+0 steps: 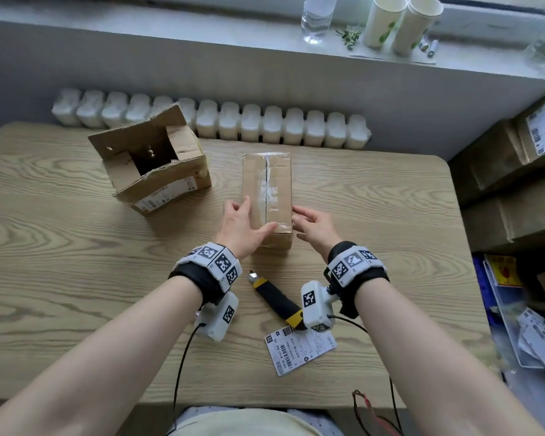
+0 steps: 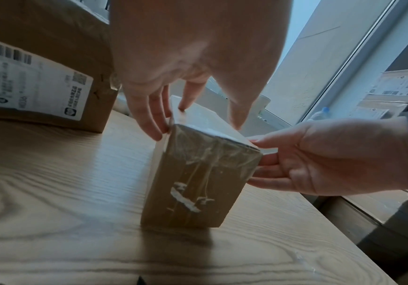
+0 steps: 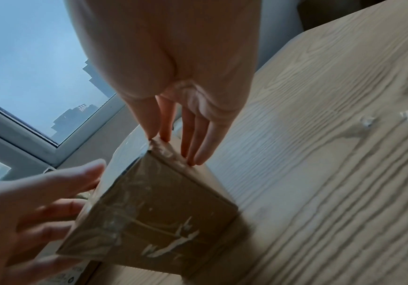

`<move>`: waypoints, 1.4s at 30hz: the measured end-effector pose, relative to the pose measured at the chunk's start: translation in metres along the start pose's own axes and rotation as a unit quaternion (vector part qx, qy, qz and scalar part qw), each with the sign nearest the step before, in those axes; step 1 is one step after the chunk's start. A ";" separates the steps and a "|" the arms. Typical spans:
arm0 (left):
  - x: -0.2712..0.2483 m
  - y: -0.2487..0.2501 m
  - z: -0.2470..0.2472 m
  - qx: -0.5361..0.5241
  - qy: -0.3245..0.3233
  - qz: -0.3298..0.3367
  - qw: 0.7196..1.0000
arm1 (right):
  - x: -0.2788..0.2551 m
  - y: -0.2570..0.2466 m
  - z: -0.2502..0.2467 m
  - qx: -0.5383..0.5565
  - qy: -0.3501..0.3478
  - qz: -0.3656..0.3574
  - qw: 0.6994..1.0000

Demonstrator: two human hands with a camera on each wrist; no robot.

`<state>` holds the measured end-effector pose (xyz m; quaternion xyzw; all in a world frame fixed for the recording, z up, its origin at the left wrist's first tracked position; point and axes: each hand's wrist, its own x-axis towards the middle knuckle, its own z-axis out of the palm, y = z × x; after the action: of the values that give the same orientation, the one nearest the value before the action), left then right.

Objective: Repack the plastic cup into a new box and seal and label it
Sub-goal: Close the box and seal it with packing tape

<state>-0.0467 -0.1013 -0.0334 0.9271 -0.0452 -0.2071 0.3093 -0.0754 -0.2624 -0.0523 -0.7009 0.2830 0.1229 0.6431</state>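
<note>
A long sealed cardboard box [image 1: 266, 190] with clear tape along its top seam lies at the table's middle. My left hand [image 1: 249, 221] touches its near left side with straight fingers, and the thumb lies across the top near the end. My right hand [image 1: 309, 221] rests straight fingers along the near right side. In the left wrist view the box end [image 2: 193, 189] stands between the left hand [image 2: 173, 115] and the right hand [image 2: 307, 160]. The right wrist view shows the same box [image 3: 154, 212] and the right hand's fingertips [image 3: 193, 162] on its edge. No plastic cup shows.
An open torn box [image 1: 151, 171] with an old label stands at the left back of the wooden table [image 1: 60, 247]. A yellow-black utility knife [image 1: 274, 297] and a loose shipping label [image 1: 299, 347] lie near me. Stacked cartons [image 1: 510, 190] stand off the right edge.
</note>
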 end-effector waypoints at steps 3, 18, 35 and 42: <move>-0.002 0.000 -0.005 0.068 0.004 -0.019 0.997 | -0.008 -0.002 0.006 0.046 -0.017 -0.007 0.999; 0.003 -0.019 -0.023 -0.159 0.022 -0.116 0.980 | -0.002 0.032 0.015 0.030 0.025 0.064 0.997; 0.006 0.009 0.039 -0.371 -0.099 -0.093 0.918 | -0.037 0.042 -0.058 0.151 0.085 0.043 0.984; -0.002 0.001 0.046 -0.383 -0.103 -0.089 0.914 | -0.039 0.052 -0.060 0.109 0.093 0.033 0.989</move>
<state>-0.0676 -0.1270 -0.0658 0.7115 0.0885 -0.3295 0.6143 -0.1466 -0.3120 -0.0660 -0.6250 0.3762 0.0469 0.6824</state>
